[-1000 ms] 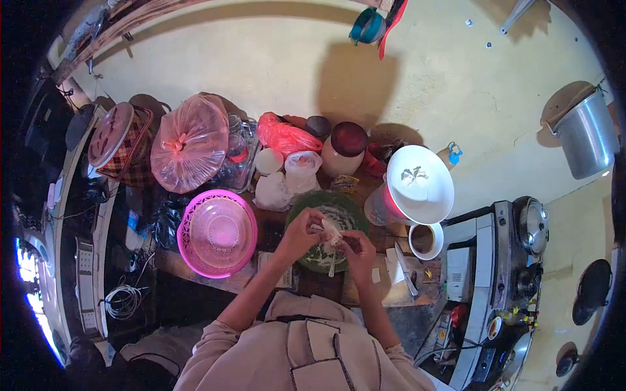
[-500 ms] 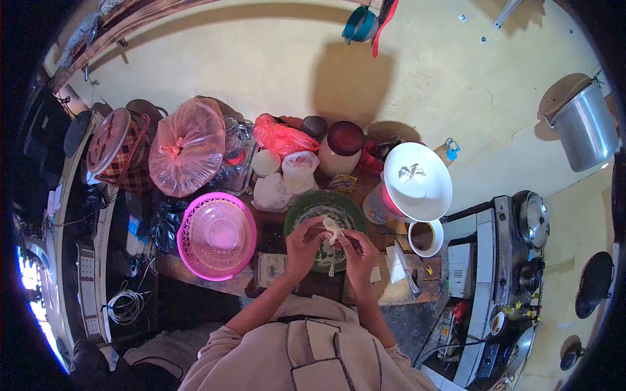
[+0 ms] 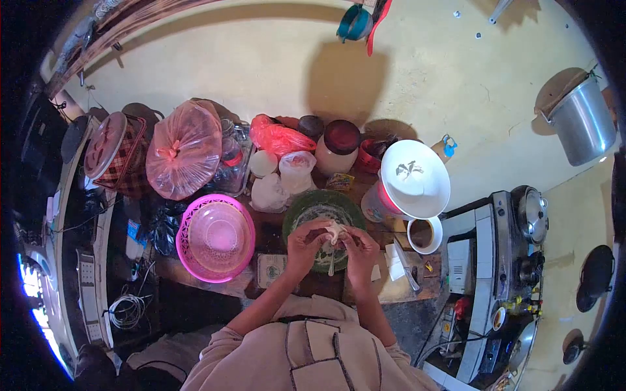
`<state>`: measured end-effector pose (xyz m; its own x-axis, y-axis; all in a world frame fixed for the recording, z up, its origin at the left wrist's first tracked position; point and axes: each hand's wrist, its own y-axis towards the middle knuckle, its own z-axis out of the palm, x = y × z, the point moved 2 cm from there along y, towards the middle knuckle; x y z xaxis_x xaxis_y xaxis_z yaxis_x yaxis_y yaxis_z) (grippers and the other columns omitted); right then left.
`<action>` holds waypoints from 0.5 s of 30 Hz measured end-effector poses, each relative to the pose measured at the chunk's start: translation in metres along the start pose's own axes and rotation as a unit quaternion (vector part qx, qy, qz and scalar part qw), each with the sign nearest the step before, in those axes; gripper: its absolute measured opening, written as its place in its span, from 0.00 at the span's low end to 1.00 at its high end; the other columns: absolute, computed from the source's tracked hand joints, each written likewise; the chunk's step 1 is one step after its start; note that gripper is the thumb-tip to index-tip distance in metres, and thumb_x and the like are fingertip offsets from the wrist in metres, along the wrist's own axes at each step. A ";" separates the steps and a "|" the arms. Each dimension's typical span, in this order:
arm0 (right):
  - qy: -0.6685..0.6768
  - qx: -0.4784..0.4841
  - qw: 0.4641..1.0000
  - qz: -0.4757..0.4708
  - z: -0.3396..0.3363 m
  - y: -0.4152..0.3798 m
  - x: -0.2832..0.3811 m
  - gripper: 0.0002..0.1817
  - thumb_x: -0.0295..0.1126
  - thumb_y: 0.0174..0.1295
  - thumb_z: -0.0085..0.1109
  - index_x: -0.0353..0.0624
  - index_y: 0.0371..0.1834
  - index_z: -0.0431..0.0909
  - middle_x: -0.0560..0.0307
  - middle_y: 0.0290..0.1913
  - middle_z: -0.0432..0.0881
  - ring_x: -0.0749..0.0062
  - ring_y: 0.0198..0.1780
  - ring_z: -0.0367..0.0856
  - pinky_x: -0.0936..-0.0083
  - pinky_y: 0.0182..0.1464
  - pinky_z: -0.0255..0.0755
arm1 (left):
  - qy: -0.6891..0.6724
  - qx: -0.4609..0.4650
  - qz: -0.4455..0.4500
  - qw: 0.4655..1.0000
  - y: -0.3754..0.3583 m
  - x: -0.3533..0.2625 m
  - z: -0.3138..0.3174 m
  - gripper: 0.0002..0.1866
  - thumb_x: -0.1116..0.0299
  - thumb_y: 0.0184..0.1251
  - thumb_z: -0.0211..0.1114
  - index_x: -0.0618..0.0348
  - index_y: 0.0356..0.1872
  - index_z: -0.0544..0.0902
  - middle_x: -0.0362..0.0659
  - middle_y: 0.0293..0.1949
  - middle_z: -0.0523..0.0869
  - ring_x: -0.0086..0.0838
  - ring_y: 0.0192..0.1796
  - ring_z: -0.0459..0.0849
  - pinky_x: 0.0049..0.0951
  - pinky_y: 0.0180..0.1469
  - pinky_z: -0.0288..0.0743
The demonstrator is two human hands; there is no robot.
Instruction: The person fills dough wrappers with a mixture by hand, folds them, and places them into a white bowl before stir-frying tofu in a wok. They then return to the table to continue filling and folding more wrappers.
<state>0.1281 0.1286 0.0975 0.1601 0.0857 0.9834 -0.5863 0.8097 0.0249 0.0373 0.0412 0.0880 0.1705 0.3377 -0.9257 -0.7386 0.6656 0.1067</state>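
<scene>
Both hands meet over a dark green bowl (image 3: pixel 297 210) whose inside is smeared with whitish residue. Between them is a small pale piece of dough (image 3: pixel 335 231). My left hand (image 3: pixel 305 245) pinches its left side with bent fingers. On the other side, the fingertips of my right hand (image 3: pixel 360 251) press on the dough too. A spoon (image 3: pixel 332 263) sticks out over the bowl's near rim, below the hands. My fingers partly hide the dough and the bowl's middle.
A pink basket (image 3: pixel 184 251) stands left on the wooden table. Tied bags and a jar (image 3: pixel 339 156) line the back. A white basin (image 3: pixel 427 186), a cup of dark liquid (image 3: pixel 422 236) and a knife (image 3: pixel 408 268) are at the right, with a stove (image 3: pixel 502 228) beyond.
The dough's raised flap has come down, and the piece looks more gathered between the fingers. My left fingers have dipped slightly. The whole view has shifted a little.
</scene>
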 end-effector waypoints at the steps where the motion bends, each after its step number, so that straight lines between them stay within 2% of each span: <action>1: 0.005 0.004 1.000 -0.008 -0.001 0.000 -0.001 0.07 0.22 0.54 0.57 0.31 0.35 0.77 0.55 0.31 0.79 0.79 0.28 0.76 0.84 0.30 0.73 | -0.013 0.008 0.006 1.000 0.000 0.004 0.000 0.13 0.83 0.52 0.60 0.64 0.41 0.77 0.44 0.44 0.77 0.26 0.45 0.77 0.22 0.49 0.71; 5: 0.000 0.005 1.000 -0.015 -0.005 0.000 -0.006 0.08 0.21 0.54 0.55 0.32 0.37 0.77 0.55 0.32 0.79 0.79 0.30 0.76 0.83 0.32 0.73 | -0.024 0.011 0.011 1.000 0.000 0.006 0.001 0.12 0.85 0.52 0.59 0.64 0.40 0.77 0.44 0.43 0.78 0.25 0.44 0.77 0.22 0.49 0.71; 8: 0.024 0.022 0.999 -0.014 -0.005 -0.004 0.003 0.09 0.20 0.54 0.55 0.32 0.39 0.77 0.55 0.33 0.79 0.78 0.33 0.77 0.83 0.35 0.73 | 0.006 -0.010 -0.023 1.000 0.001 -0.001 0.002 0.12 0.85 0.51 0.60 0.64 0.37 0.78 0.43 0.42 0.78 0.24 0.45 0.77 0.21 0.47 0.71; 11: 0.010 0.035 0.999 -0.001 -0.004 -0.003 0.005 0.11 0.19 0.53 0.55 0.32 0.41 0.76 0.55 0.35 0.79 0.78 0.34 0.77 0.82 0.38 0.73 | 0.015 -0.022 0.002 1.000 0.002 -0.002 0.003 0.11 0.86 0.50 0.60 0.64 0.36 0.79 0.43 0.41 0.78 0.24 0.44 0.77 0.20 0.46 0.71; 15: -0.028 0.034 0.999 0.000 -0.006 -0.003 0.003 0.11 0.18 0.52 0.55 0.32 0.40 0.76 0.56 0.35 0.78 0.79 0.35 0.77 0.83 0.38 0.73 | 0.095 -0.005 0.048 0.994 0.001 -0.007 0.004 0.12 0.87 0.49 0.60 0.64 0.37 0.79 0.43 0.41 0.78 0.24 0.43 0.77 0.20 0.45 0.71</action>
<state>0.1352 0.1300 0.0996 0.1159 0.0523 0.9919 -0.6387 0.7687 0.0341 0.0383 0.0422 0.0958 -0.0276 0.2671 -0.9633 -0.7526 0.6287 0.1958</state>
